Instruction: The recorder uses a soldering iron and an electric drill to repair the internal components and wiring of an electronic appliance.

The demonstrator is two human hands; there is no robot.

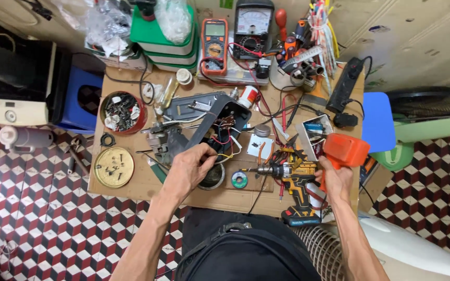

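1. Fingers [204, 154] of the left hand [191, 169] are curled and pinched on the coloured wires [224, 147] at the lower end of an opened black appliance housing [220, 122], which lies slanted near the middle of the counter [136, 182].
2. Fingers of the right hand [335, 179] are wrapped closed around the handle of an orange tool [344, 151], held up over the right edge of the counter.
3. A yellow-and-black cordless drill [294, 179] lies on the counter between the two hands, just left of the right hand, its chuck pointing left.
4. A small green-and-white roll [239, 180] lies flat just left of the drill's tip.
5. A round dark cup [213, 178] sits right under the left hand.
6. At the left of the counter stand a red tin of metal scraps [122, 112] and, nearer the person, a gold lid holding screws [113, 167].
7. At the far edge, an orange multimeter [214, 46] stands beside a black analogue meter [253, 27], with red leads trailing toward the housing.
8. A black power strip [346, 86] lies at the far right corner.
9. The floor [32, 208] is tiled in a red, white and black cube pattern.
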